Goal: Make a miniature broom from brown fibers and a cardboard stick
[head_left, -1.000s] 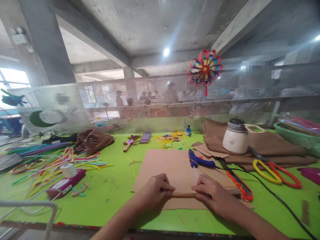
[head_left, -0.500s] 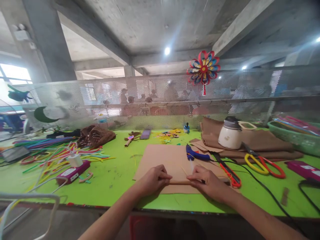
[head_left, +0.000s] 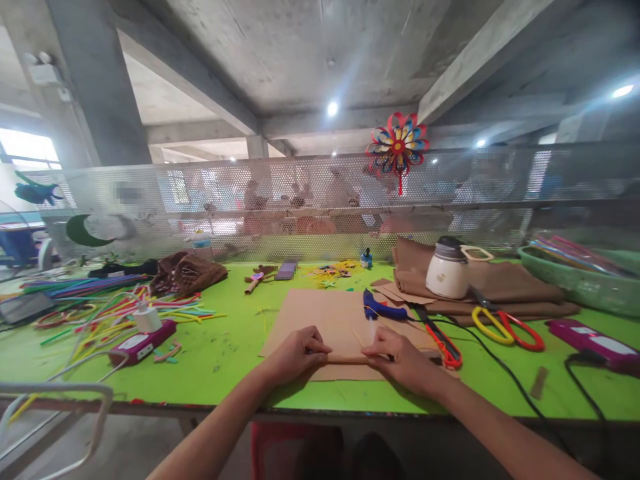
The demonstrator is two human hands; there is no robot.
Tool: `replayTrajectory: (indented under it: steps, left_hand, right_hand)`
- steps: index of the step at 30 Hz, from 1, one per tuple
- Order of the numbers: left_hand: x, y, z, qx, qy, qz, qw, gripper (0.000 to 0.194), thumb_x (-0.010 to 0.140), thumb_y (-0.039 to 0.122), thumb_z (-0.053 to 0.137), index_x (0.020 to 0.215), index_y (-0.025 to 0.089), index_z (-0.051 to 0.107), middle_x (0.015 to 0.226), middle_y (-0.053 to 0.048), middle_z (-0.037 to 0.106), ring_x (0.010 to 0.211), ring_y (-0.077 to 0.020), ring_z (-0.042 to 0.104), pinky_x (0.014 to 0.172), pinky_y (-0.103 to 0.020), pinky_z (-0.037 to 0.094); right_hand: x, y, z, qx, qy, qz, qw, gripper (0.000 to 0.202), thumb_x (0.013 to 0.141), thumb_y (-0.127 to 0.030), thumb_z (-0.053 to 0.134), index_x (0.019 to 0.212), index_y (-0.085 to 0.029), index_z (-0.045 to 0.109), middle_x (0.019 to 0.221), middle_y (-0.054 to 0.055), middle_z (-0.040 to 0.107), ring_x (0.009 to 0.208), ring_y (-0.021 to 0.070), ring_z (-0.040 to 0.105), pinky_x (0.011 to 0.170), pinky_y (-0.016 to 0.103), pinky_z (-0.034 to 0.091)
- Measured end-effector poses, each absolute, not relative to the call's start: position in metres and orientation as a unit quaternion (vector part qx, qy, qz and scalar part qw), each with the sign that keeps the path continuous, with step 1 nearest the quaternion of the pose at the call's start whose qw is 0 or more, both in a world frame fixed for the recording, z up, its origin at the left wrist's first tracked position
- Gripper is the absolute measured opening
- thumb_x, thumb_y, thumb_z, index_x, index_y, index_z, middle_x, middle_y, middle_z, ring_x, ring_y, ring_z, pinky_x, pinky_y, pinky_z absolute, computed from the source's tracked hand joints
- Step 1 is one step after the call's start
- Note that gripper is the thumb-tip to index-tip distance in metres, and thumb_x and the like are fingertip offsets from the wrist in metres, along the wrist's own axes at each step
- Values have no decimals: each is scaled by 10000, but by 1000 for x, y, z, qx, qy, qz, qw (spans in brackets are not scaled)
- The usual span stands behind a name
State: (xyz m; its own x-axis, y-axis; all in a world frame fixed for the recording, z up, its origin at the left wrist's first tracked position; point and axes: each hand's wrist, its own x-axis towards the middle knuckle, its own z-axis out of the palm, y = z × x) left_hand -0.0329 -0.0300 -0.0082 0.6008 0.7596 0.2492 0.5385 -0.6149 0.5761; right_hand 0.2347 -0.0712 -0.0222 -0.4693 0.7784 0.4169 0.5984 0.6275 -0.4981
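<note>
- Person's left hand [head_left: 300,352] and right hand [head_left: 400,357]: fingertips pinching brown strip [head_left: 347,359].
- Strip's long axis: left–right, grip to grip.
- Glue gun [head_left: 387,309]: just beyond right hand, the nearer.

Room L of cardboard [head_left: 310,317] — glue gun [head_left: 387,310] ahead R hand [head_left: 397,358].

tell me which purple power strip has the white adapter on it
The left purple power strip; the right one has a black plug instead.

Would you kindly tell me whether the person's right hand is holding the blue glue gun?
No, the right hand pinches the brown paper, while the blue glue gun lies just beyond that hand.
</note>
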Motion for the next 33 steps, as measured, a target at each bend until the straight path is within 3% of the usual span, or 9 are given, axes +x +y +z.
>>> replayTrajectory:
  steps: [9,12,17,26,33]
  left_hand:
    - [-34,-30,-2,872,390,207,210,228,782,324,606,944,242,743,781,-7,517,739,-130,528,655,-213,395]
    - [-30,-31,8,880,395,174,197,206,730,292,633,891,243,752,781,-6,532,694,-124,522,576,-210,371]
    - [-24,-30,15,900,371,152,174,182,670,220,653,824,208,749,761,-10,582,675,-126,530,579,-215,372]
    - [-30,-34,-2,887,365,201,198,202,746,298,665,894,183,741,769,-21,568,727,-134,542,658,-219,391]
    - [-33,-32,-6,878,374,209,215,223,765,326,659,939,215,743,703,4,508,677,-122,513,616,-216,363]
  right_hand:
    - [233,-69,-22,-410,-853,130,297,284,900,-389,517,875,-199,727,795,31,508,781,174,511,697,270,392]
    - [233,-68,-24,-413,-851,139,293,297,902,-409,506,871,-208,722,796,27,502,779,173,509,685,266,384]
    - [233,-68,-24,-420,-843,158,297,293,898,-405,512,860,-208,725,794,27,503,794,178,514,699,268,384]
    - [234,-68,-26,-423,-832,187,305,255,873,-386,553,921,-216,737,779,19,487,764,172,526,705,270,404]
    - [234,-67,-25,-427,-832,186,301,244,861,-358,563,920,-203,743,771,21,484,761,177,534,714,279,412]
